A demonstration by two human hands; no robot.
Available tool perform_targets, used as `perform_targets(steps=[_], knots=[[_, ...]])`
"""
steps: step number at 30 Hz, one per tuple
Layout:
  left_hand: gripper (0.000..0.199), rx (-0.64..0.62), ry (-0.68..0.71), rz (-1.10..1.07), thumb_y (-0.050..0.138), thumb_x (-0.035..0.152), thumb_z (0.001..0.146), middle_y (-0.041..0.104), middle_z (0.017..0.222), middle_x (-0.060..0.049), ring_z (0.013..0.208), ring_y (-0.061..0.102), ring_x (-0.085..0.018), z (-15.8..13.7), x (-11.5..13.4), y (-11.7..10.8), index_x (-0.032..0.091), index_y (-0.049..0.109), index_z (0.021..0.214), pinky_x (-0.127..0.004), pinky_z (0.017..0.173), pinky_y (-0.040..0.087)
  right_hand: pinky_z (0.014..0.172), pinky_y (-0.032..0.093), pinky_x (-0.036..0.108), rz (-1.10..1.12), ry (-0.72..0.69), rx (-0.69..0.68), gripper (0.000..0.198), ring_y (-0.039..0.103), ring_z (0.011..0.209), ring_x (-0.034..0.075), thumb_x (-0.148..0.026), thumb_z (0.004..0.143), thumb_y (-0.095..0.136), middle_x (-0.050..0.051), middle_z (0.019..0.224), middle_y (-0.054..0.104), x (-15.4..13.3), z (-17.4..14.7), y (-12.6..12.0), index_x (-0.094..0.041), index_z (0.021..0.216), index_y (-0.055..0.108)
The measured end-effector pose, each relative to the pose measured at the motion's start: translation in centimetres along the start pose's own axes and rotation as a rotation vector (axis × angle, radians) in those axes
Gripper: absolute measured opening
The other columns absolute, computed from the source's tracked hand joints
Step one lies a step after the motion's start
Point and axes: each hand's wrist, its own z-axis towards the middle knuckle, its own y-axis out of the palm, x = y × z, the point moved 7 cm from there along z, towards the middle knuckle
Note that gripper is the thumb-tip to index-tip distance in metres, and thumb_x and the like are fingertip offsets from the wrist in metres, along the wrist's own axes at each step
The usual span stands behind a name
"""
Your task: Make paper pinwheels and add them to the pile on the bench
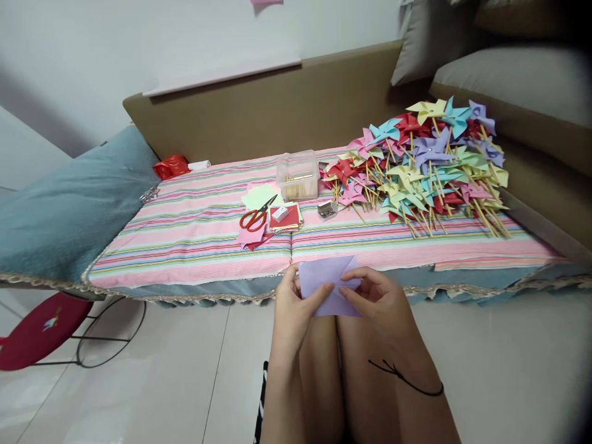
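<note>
A square of purple paper (319,274) is held up above my knees, just before the sofa's front edge. My left hand (296,296) grips it from the left, thumb pressed on its face and fingers behind. At the paper's right side, my right hand (372,293) has thumb and forefinger on it near the middle, where a slit or crease runs toward the upper right corner. Whether that line is cut or folded I cannot tell. A black cord bracelet circles my right wrist.
On the striped sofa cover lie orange-handled scissors (253,219), coloured paper squares (287,222), a small box of metal pieces (327,211) and a clear tub of sticks (298,179). Many paper pinwheels (430,151) are heaped at right. A red stool (44,330) stands left.
</note>
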Motion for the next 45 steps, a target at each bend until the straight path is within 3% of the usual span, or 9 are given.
perform_targets(steps=[5,9,12,16,22,27,37,45], knots=[[0.045,0.078,-0.018,0.004,0.083,0.028,0.059,0.072,0.071,-0.003,0.056,0.063,-0.013,0.1,-0.3,-0.6,0.016,0.06,0.096,-0.022,0.054,0.048,0.056,0.044,0.024,0.037,-0.009,-0.016,0.023,0.055,0.062,0.012,-0.031,0.07,0.077,-0.001,0.073,0.063,-0.3,-0.1,0.4,-0.02,0.086,0.065],[0.046,0.185,0.005,-0.046,0.084,0.029,0.057,0.071,0.064,-0.001,0.05,0.061,-0.012,-0.1,-0.2,-1.0,0.016,0.059,0.094,-0.022,0.051,0.046,0.064,0.051,0.028,0.166,-0.016,0.078,0.056,0.064,0.068,0.015,-0.032,0.064,0.081,0.0,0.087,0.07,-0.6,-0.1,0.8,-0.027,0.109,0.047],[0.046,0.194,0.003,-0.091,0.084,0.028,0.056,0.072,0.066,-0.002,0.051,0.062,-0.013,-0.3,0.0,-0.6,0.016,0.058,0.092,-0.022,0.053,0.047,0.066,0.053,0.03,0.204,0.031,0.128,0.074,0.065,0.066,0.016,-0.034,0.06,0.083,-0.002,0.077,0.071,-0.6,-0.3,1.3,-0.028,0.119,0.039],[0.043,0.169,-0.004,-0.128,0.084,0.026,0.058,0.072,0.066,-0.001,0.054,0.063,-0.012,-0.6,0.3,0.0,0.016,0.058,0.091,-0.022,0.056,0.048,0.068,0.052,0.032,0.203,0.068,0.182,0.076,0.066,0.068,0.018,-0.036,0.059,0.083,-0.002,0.07,0.071,-0.6,-0.5,1.5,-0.026,0.12,0.039],[0.03,0.12,0.012,-0.159,0.073,0.03,0.075,0.07,0.064,0.0,0.053,0.06,-0.01,-0.6,0.5,0.0,0.016,0.057,0.097,-0.02,0.057,0.046,0.059,0.05,0.028,0.199,0.023,0.235,0.077,0.063,0.06,0.016,-0.035,0.059,0.083,-0.004,0.064,0.07,-0.2,-0.3,0.6,-0.025,0.121,0.039],[0.04,0.048,0.004,-0.13,0.077,0.025,0.07,0.075,0.08,-0.005,0.063,0.066,-0.013,-0.5,0.3,0.2,0.017,0.054,0.101,-0.023,0.062,0.05,0.059,0.049,0.027,0.205,0.017,0.226,0.076,0.064,0.061,0.017,-0.033,0.061,0.082,-0.002,0.066,0.071,-0.2,-0.3,0.3,-0.025,0.122,0.038],[0.041,0.053,0.033,-0.093,0.078,0.024,0.067,0.073,0.078,-0.003,0.062,0.065,-0.012,-0.4,0.3,0.2,0.017,0.054,0.1,-0.022,0.06,0.05,0.055,0.045,0.025,0.184,0.013,0.215,0.074,0.059,0.057,0.015,-0.03,0.062,0.08,-0.007,0.058,0.064,-0.6,-0.6,0.7,-0.025,0.123,0.038],[0.042,0.064,0.032,-0.066,0.079,0.024,0.067,0.073,0.075,-0.001,0.06,0.064,-0.012,-0.6,0.4,-0.1,0.017,0.053,0.099,-0.022,0.058,0.05,0.057,0.046,0.027,0.152,0.031,0.211,0.078,0.059,0.057,0.015,-0.032,0.059,0.081,-0.004,0.06,0.067,-1.3,-0.6,1.0,-0.023,0.122,0.036]])
